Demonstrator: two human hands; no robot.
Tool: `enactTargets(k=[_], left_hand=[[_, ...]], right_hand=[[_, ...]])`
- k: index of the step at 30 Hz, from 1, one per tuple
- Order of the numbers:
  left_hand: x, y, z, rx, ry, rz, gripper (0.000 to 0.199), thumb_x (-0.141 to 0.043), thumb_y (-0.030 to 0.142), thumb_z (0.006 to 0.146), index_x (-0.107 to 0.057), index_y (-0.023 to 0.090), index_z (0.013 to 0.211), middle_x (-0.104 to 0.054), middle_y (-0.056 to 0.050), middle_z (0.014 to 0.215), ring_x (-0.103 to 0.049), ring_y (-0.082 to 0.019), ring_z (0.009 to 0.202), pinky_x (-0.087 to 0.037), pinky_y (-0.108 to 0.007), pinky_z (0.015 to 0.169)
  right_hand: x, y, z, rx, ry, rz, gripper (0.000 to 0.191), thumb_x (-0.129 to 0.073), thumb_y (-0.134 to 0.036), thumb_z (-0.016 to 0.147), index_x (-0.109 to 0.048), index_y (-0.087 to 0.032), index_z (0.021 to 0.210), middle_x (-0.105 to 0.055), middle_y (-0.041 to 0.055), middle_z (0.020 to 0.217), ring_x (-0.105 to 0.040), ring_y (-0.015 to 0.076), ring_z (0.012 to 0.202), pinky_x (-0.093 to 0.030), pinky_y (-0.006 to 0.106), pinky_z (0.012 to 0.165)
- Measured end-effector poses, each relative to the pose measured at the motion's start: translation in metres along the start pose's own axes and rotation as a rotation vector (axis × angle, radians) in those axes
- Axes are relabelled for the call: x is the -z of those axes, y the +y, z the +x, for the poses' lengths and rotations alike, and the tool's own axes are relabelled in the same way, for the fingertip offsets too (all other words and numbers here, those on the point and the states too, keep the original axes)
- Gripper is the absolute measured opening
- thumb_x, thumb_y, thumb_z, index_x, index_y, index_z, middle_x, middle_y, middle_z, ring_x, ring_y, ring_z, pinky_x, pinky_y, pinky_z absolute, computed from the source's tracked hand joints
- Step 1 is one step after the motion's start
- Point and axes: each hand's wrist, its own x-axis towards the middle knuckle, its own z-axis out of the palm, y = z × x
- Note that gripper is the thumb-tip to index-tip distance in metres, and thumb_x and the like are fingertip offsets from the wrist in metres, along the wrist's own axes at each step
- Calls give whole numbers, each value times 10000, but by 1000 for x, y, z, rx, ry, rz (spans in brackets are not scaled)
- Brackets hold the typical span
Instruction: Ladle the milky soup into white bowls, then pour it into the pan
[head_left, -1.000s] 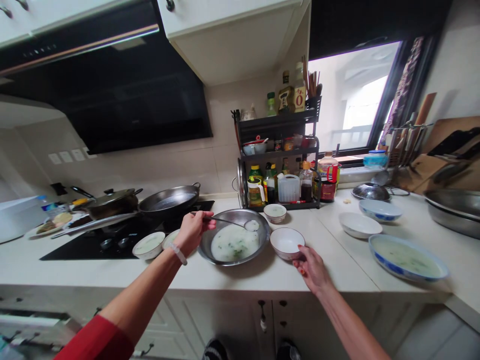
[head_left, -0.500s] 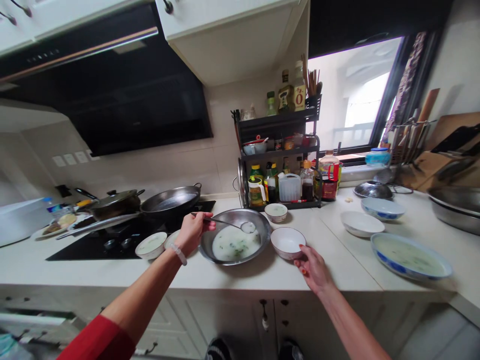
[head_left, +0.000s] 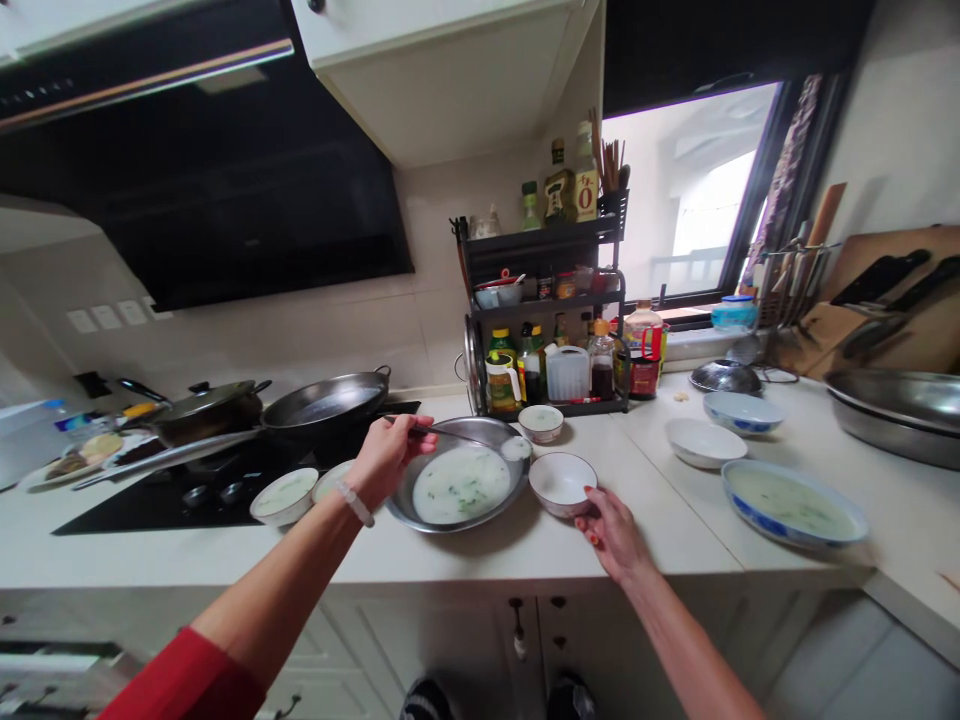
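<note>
My left hand (head_left: 394,455) is closed round the dark handle of a ladle (head_left: 515,449). The ladle's bowl holds pale liquid over the right rim of a wide metal basin (head_left: 400,497). Inside the basin is whitish soup (head_left: 461,485) with green bits. My right hand (head_left: 609,528) grips the right edge of a small white bowl (head_left: 562,482), which looks empty and stands right of the basin. Behind it is a small filled bowl (head_left: 541,423). Another filled bowl (head_left: 284,496) stands left of my left wrist, and one more beside it is partly hidden by my forearm.
At the left, a wok (head_left: 326,398) and a lidded pan (head_left: 210,410) sit on the black stove (head_left: 150,500). A bottle rack (head_left: 544,320) stands at the back. On the right are a blue-rimmed soup dish (head_left: 795,503), a white bowl (head_left: 705,443) and metal basins (head_left: 892,420).
The ladle has moved from above the soup to the basin's right rim, nearer the small bowl. My right hand keeps its hold on the bowl. The whole view has shifted slightly.
</note>
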Motion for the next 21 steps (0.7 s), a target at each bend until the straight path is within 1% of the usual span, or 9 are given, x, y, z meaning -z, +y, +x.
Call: enactTargets(k=[5, 9, 12, 14, 16, 17, 20, 21], left_hand=[[-27, -5, -11, 23, -100, -37, 224, -426, 93, 866, -634, 47, 793, -642, -94, 550, -577, -100, 440, -493, -187, 506], [-46, -22, -19, -25, -190, -9, 213, -402, 101, 863, -610, 59, 846, -615, -55, 517, -577, -114, 444, -505, -216, 503], [-54, -38, -22, -80, -256, 77, 195, -410, 129, 851, -597, 83, 884, -619, -37, 527, -606, -142, 467, -523, -251, 505], [-54, -46, -25, -145, -328, 182, 201, -422, 182, 865, -597, 98, 914, -632, -32, 551, -625, -158, 480, -529, -267, 509], [-52, -51, -28, -251, -421, 327, 236, -409, 227, 891, -604, 111, 959, -646, -27, 575, -639, -164, 497, -528, -272, 530], [-49, -53, -31, -329, -469, 409, 254, -397, 234, 904, -608, 117, 983, -651, -24, 583, -644, -161, 515, -530, -274, 562], [-42, -55, -37, -659, -592, 646, 275, -377, 203, 922, -622, 133, 1027, -661, -19, 622, -638, -147, 596, -526, -286, 695], [-40, -56, -38, -772, -628, 707, 276, -380, 188, 921, -626, 134, 1034, -667, -27, 657, -631, -145, 625, -518, -287, 717]], right_hand=[[2, 3, 3, 7, -23, -7, 410, -823, -409, 570, -579, -175, 804, -617, 4, 607, -506, 88, 412, -217, 152, 330], [3, 4, 4, 16, -33, -17, 395, -810, -407, 583, -580, -181, 812, -630, 10, 613, -510, 92, 404, -220, 156, 332], [3, 4, 3, 17, -32, -17, 391, -808, -404, 586, -574, -186, 809, -625, 1, 608, -512, 90, 402, -225, 154, 334], [3, 3, 3, 15, -30, -13, 403, -814, -413, 580, -569, -186, 806, -613, -6, 597, -510, 89, 402, -222, 151, 331], [2, 3, 3, 11, -24, -13, 415, -818, -422, 575, -562, -187, 802, -607, -8, 593, -505, 88, 398, -217, 150, 326], [2, 3, 3, 8, -18, -12, 420, -820, -425, 572, -560, -188, 801, -605, -8, 592, -502, 88, 395, -215, 150, 323], [2, 2, 3, 4, -6, -1, 428, -825, -422, 562, -557, -185, 797, -606, -5, 598, -499, 86, 392, -210, 150, 317], [2, 2, 3, 4, -7, 4, 428, -825, -421, 562, -559, -182, 798, -609, -2, 603, -499, 86, 393, -208, 149, 317]])
